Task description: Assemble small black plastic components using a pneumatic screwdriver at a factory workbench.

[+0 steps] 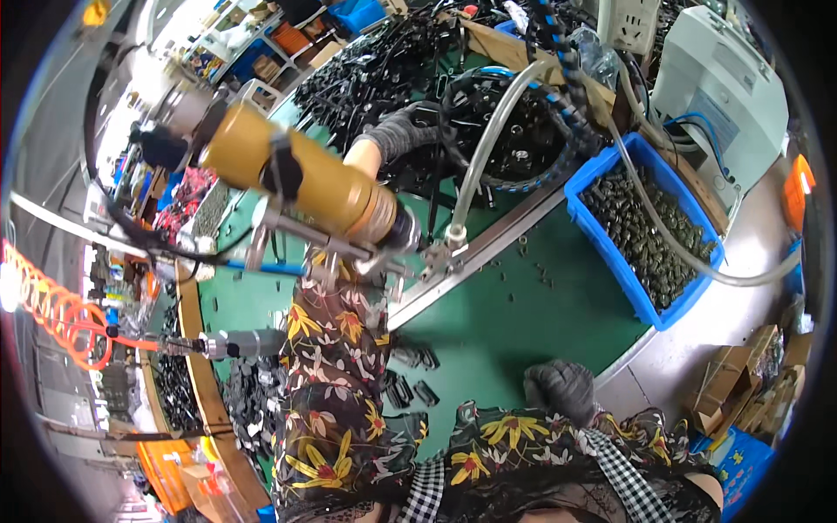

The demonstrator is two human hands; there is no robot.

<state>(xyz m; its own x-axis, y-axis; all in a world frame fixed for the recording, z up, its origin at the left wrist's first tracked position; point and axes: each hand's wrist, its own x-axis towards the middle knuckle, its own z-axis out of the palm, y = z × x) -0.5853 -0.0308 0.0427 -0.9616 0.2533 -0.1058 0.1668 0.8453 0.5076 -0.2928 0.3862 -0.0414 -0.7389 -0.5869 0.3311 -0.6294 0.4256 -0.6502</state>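
Observation:
My left hand (pixel 397 137), in a grey knit glove, reaches to the far side of the green table (pixel 558 296). Its fingers bend in among the heaped black parts (pixel 375 74), next to a loop of black cable; whatever they grip blends into the dark pieces. Close to my body, my right hand (pixel 561 390), gloved the same way, is curled over the table; anything inside it is hidden. Between my arms lie several small black pieces (pixel 410 390). A yellow cylindrical tool (pixel 301 179) on a metal bracket hangs above my left forearm.
A blue bin (pixel 645 235) of small dark metal parts stands at the right. A clear hose (pixel 495 131) runs down to a metal fitting (pixel 445 257) on the rail. Left are an orange coiled air hose (pixel 65 305) and a grey tool (pixel 240 343). Cardboard boxes (pixel 732 383) lie lower right.

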